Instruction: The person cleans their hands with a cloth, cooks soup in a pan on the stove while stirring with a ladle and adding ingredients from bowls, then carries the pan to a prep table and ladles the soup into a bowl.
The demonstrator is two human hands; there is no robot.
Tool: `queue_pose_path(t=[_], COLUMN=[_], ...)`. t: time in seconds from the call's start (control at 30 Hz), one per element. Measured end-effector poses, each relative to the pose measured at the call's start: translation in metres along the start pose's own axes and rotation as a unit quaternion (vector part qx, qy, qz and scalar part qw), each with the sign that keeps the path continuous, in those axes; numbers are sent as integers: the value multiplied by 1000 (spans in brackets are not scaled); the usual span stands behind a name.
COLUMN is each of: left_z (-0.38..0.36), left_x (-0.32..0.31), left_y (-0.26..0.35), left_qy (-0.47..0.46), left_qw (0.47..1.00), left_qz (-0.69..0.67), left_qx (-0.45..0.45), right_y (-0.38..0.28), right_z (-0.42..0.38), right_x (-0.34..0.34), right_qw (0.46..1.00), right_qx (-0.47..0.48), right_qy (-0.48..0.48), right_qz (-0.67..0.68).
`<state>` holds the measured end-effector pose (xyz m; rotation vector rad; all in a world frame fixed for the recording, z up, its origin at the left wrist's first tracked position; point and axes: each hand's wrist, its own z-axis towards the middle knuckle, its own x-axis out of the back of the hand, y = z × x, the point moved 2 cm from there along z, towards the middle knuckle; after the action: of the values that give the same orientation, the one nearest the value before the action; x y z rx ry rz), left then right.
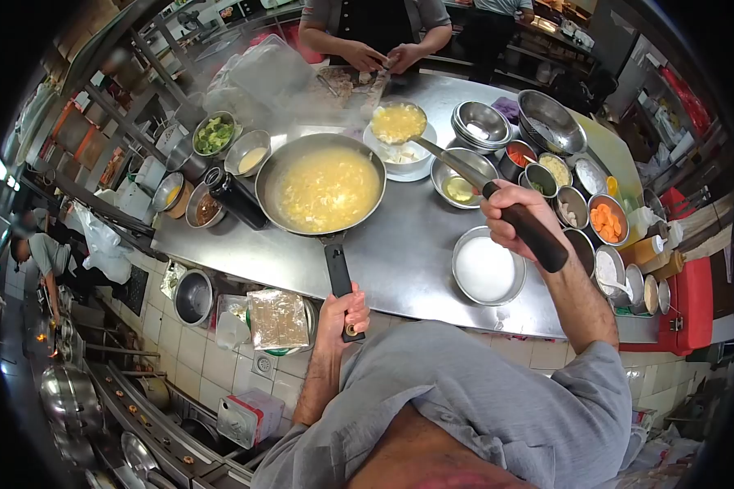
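My left hand [341, 318] is wrapped round the black handle of a frying pan [322, 191], which holds steaming yellow soup with pale egg-like shreds. In my right hand [507, 218] is a ladle [457, 165], gripped by its dark handle. The ladle's cup is full of the same yellow soup and hangs over a white bowl [416, 156] with pale pieces in it. Just beyond the ladle handle sits a steel bowl [463, 189] with a yellowish content. Below my right hand stands a metal bowl of white granules or powder [485, 267].
A dark bottle [235, 200] stands left of the pan, near a bowl of green vegetables [214, 134]. Several ingredient bowls, one with orange slices [607, 220], crowd the right side. Across the steel table [359, 273], a co-worker's hands [379, 57] work over a cutting board.
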<state>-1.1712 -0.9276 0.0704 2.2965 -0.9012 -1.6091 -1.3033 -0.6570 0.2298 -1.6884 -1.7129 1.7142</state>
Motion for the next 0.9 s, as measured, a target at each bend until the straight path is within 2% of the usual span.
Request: queue_pose_path(t=[0.03,0.1,0.23,0.27,0.3,0.37,0.4,0.47,0.5,0.57,0.6,0.63,0.67,0.77,0.83,0.9], left_z=[-1,-1,-4,-5,-6,-7,-7,-6,-6,-8,-8,-8,-8,-8,-7,-9], left_x=[1,7,12,13,14,16,17,20,21,22,23,23,23,27,31,31], left_y=[1,1,1,1,1,1,1,0,0,0,0,0,0,-1,-2,-1], left_qy=[9,12,21,22,26,30,32,34,29,25,29,33,34,31,20,22], left_qw=[1000,1000,1000,1000,1000,999,999,999,999,1000,999,999,999,999,1000,1000], left_qz=[-2,0,9,8,8,6,9,9,7,4,4,5,2,7,16,20], left_qx=[-3,-1,-5,-5,-6,-7,-9,-13,-13,-16,-13,-10,-12,-3,0,1], right_y=[3,11,43,49,57,74,79,83,86,87,85,83,81,71,64,57], right_z=[3,6,19,17,19,16,15,12,12,10,7,2,-2,-12,-9,0], right_x=[1,5,29,32,42,53,58,66,68,71,71,72,71,68,65,48], right_qw=[1000,990,972,954,907,792,792,706,705,784,783,876,944,950,937,810], right_qx=[0,18,5,2,15,93,92,80,80,123,123,90,53,59,23,133], right_qy=[-1,93,122,129,137,176,176,210,208,202,200,176,147,93,73,14], right_qz=[1,-101,-203,-269,-399,-577,-577,-672,-673,-574,-575,-439,-291,-294,-341,-571])
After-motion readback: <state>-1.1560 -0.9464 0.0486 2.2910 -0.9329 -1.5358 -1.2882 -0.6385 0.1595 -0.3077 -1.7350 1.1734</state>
